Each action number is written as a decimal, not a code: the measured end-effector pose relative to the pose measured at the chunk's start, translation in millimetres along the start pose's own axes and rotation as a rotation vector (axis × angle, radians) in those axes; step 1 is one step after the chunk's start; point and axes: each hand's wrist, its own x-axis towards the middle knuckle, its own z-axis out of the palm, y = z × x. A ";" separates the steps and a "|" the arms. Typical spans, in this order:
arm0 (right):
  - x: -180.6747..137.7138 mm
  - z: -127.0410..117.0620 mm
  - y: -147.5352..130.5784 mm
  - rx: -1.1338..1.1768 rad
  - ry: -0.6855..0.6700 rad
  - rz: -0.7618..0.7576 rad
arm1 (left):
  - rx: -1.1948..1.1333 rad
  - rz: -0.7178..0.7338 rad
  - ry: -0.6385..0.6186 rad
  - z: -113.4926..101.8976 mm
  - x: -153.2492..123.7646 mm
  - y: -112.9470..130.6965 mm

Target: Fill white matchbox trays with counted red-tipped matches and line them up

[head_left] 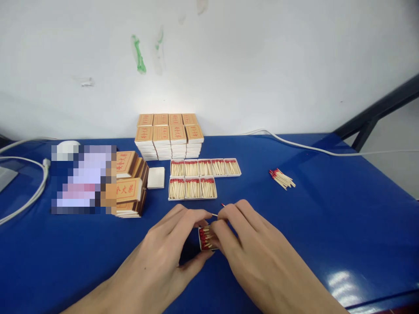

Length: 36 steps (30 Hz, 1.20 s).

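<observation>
Near the front middle of the table, my left hand (170,240) grips a small matchbox tray (199,243) between thumb and fingers. Red-headed matches (204,235) lie inside it. My right hand (250,242) bends over the tray's right side, its fingers closed and reaching in among the matches. A single match (214,214) sticks out between the two hands; its red head shows above the right fingers. The right fingertips are partly hidden. Just behind, filled trays stand in a back row (205,168) and a shorter front row (192,189).
Closed orange matchboxes (177,134) are stacked against the wall. More orange matchbox sleeves (128,190) are piled at left, beside a pixelated patch (85,179). A plain white box (156,178) lies by them. Loose matches (282,179) lie at right. White cables (304,148) cross the blue table (343,209).
</observation>
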 end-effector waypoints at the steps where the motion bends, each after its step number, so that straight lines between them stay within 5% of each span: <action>1: -1.0 0.3 1.5 0.025 -0.001 -0.012 | -0.001 -0.010 -0.003 0.0 -0.7 0.1; 5: -10.8 -1.6 14.5 0.218 0.039 0.026 | 0.008 -0.030 -0.005 -1.1 0.0 1.8; 9: -22.5 5.2 30.6 0.343 0.195 0.376 | 0.001 0.056 -0.027 -2.9 3.9 3.2; 12: -27.2 17.3 36.1 0.413 0.166 0.492 | 0.025 0.124 -0.069 -3.2 4.2 2.1; 16: -24.6 27.0 36.0 0.538 0.065 0.505 | 0.037 0.134 -0.108 -2.0 1.5 -1.3; 26: -55.2 10.4 49.1 0.362 0.158 0.496 | 0.042 0.140 -0.098 -2.4 2.5 0.6; 36: -56.7 17.7 46.7 0.365 0.078 0.367 | 0.060 0.155 -0.044 -1.9 3.6 2.9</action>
